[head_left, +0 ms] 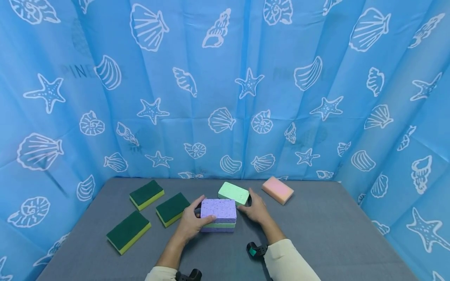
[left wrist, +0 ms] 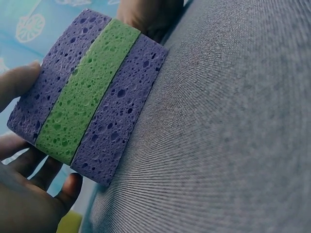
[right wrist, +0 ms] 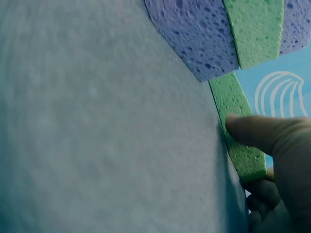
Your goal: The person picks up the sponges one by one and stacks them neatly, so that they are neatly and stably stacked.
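Three sponges are stacked in front of me: a purple sponge [head_left: 218, 207] on top, a green sponge [left wrist: 87, 92] in the middle and another purple sponge [left wrist: 119, 109] at the bottom. My left hand [head_left: 190, 223] holds the top purple sponge from the left, its thumb on the near face and fingers round the far side. Just behind the stack, a second light green sponge [head_left: 233, 192] lies flat on the table. My right hand [head_left: 258, 210] grips its right end, with the thumb [right wrist: 250, 133] on the near side and fingers beyond it.
On the left of the grey table [head_left: 299, 249] lie three green-and-yellow scrub sponges, a rear one [head_left: 147, 194], a middle one [head_left: 173, 208] and a front one [head_left: 128, 232]. A pink-orange sponge [head_left: 277, 190] lies at the back right. A blue shell-patterned curtain [head_left: 225, 97] encloses the table.
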A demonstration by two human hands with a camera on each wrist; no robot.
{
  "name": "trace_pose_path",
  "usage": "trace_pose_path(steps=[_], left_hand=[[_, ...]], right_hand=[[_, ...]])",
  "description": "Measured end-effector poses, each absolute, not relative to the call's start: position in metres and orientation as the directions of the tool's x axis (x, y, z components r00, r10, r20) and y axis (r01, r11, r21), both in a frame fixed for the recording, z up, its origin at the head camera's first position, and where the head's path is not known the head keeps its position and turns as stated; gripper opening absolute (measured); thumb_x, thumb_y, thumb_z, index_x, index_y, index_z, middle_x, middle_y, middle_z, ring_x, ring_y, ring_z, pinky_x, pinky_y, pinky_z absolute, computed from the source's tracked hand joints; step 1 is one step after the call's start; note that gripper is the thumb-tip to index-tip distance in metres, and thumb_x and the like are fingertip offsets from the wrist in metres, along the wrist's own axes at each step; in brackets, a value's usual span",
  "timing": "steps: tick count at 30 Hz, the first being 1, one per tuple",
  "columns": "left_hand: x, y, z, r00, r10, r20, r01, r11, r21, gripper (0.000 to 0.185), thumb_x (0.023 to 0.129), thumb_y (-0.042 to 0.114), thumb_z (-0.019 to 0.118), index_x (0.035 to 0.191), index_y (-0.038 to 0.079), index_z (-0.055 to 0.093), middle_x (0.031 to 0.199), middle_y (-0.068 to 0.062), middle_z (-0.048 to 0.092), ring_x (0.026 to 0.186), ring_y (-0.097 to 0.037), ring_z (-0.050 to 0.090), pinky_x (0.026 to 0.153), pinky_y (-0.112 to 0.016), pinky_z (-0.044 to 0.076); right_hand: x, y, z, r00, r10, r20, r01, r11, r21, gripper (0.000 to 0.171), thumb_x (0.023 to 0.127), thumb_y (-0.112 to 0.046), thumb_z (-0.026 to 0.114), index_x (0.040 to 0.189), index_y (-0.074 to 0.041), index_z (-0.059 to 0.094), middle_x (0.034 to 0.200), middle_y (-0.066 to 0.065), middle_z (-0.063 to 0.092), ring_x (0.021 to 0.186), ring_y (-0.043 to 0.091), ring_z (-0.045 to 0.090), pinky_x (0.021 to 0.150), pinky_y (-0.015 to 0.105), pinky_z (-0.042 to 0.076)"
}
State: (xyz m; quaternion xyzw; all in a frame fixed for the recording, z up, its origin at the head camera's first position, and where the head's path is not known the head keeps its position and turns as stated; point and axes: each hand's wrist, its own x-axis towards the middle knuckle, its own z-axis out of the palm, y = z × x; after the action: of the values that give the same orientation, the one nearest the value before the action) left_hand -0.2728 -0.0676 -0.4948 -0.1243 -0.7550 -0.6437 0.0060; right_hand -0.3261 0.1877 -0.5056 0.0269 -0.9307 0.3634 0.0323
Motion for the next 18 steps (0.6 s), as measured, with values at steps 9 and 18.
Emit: trace_pose_path(steps=[9, 18], left_hand=[[-0.273, -0.068, -0.497, -0.969, 0.185, 0.165, 0.194, 0.151, 0.969, 0.086, 0.08, 0.025, 0.081, 0.147, -0.004, 0.035, 0.142, -0.022, 0.043, 0.107, -0.03, 0.052, 0.083, -0.034, 0.05], [-0.273, -0.068, -0.496, -0.969, 0.184, 0.166, 0.194, 0.14, 0.971, 0.085, 0.08, 0.021, 0.081, 0.146, -0.004, 0.035, 0.142, -0.023, 0.043, 0.107, -0.029, 0.053, 0.083, -0.036, 0.05]], right_hand=[[-0.327, 0.192, -0.502, -0.995, 0.038, 0.089, -0.039, 0.688, -0.725, 0.075, 0.08, -0.022, 0.08, 0.141, 0.003, 0.044, 0.138, 0.031, 0.043, 0.127, 0.048, 0.038, 0.099, 0.057, 0.034], [-0.318, 0.201, -0.496, -0.993, 0.097, 0.067, -0.008, 0.516, -0.856, 0.072, 0.081, -0.01, 0.079, 0.14, 0.009, 0.043, 0.124, 0.031, 0.055, 0.112, 0.041, 0.055, 0.08, 0.043, 0.052]])
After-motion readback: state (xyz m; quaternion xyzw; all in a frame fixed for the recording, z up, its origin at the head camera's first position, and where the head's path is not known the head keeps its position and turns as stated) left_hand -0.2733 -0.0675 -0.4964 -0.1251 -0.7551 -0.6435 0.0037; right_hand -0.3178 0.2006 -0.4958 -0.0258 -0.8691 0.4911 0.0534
